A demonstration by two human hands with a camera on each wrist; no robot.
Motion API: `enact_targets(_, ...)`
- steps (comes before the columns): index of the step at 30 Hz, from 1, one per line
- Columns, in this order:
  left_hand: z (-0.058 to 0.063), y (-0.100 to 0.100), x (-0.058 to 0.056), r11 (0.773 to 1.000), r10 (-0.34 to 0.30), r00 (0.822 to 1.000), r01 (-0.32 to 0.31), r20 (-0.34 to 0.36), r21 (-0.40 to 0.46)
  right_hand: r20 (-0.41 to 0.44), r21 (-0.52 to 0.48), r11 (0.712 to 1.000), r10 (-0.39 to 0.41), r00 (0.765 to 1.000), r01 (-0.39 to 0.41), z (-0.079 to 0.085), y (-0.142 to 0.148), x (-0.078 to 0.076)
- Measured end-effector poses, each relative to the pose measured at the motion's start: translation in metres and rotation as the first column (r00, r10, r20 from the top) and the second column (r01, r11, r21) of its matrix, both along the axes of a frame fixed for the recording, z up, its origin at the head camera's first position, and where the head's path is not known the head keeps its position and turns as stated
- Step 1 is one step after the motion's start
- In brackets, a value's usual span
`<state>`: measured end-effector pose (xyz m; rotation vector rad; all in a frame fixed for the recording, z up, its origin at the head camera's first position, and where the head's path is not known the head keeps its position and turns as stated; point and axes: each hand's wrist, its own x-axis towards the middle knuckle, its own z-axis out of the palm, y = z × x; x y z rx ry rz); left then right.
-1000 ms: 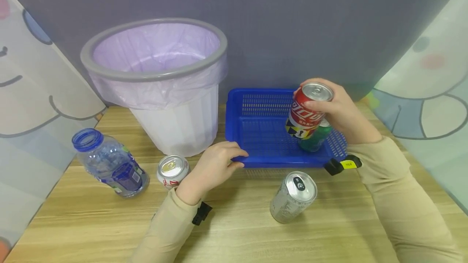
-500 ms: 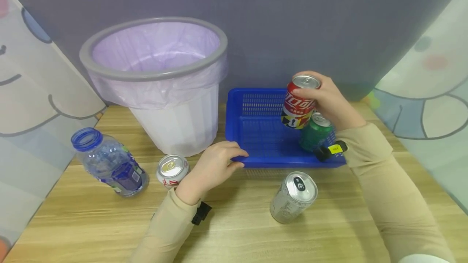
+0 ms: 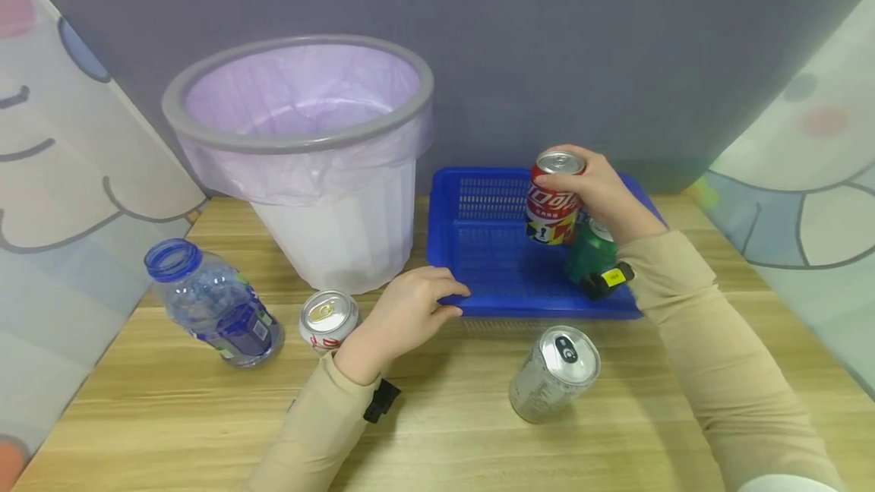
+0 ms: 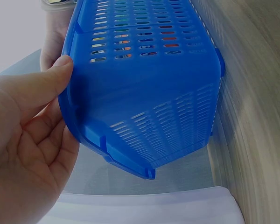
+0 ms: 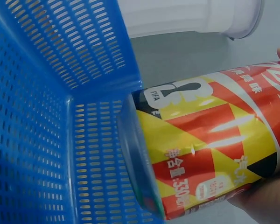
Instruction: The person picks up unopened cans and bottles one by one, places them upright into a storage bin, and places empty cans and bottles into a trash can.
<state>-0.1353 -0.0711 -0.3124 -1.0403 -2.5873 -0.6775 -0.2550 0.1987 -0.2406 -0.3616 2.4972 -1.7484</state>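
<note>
My right hand (image 3: pixel 601 192) grips a red cola can (image 3: pixel 552 200) upright, just above the floor of the blue perforated basket (image 3: pixel 506 279). The right wrist view shows that can (image 5: pixel 210 161) close up over the basket's mesh (image 5: pixel 42 112). A green can (image 3: pixel 589 249) stands in the basket right beside it, partly hidden by my wrist. My left hand (image 3: pixel 410 310) holds the basket's near left rim, thumb on the edge (image 4: pixel 65 70); the basket wall (image 4: pixel 149 107) fills the left wrist view.
A white bin with a purple liner (image 3: pixel 307 158) stands left of the basket. On the wooden table (image 3: pixel 444 439) lie a silver can (image 3: pixel 555 374), a white and red can (image 3: pixel 328 319) and a clear bottle with a blue neck (image 3: pixel 208 306). A grey wall rises behind.
My right hand has carried the red can left and down into the basket, beside the green can. The left hand has stayed on the rim.
</note>
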Motion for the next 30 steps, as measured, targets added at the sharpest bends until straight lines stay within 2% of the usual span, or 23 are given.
enact_targets(7, -0.001, 0.000, 0.001, 1.000, 0.000, 1.000, 0.000, 0.001, 0.004, 0.024, -0.040, 0.999, -0.006, 1.000, 0.007, -0.011, -0.001, -0.007)
enact_targets(23, -0.003, 0.004, 0.001, 1.000, -0.002, 1.000, 0.002, 0.008, 0.004, 0.019, 0.028, 0.999, -0.033, 0.999, 0.033, -0.022, -0.004, -0.016)
enact_targets(30, -0.002, 0.004, 0.002, 1.000, -0.005, 1.000, 0.005, 0.001, 0.002, 0.009, 0.005, 1.000, -0.022, 1.000, 0.022, -0.027, -0.005, -0.018)
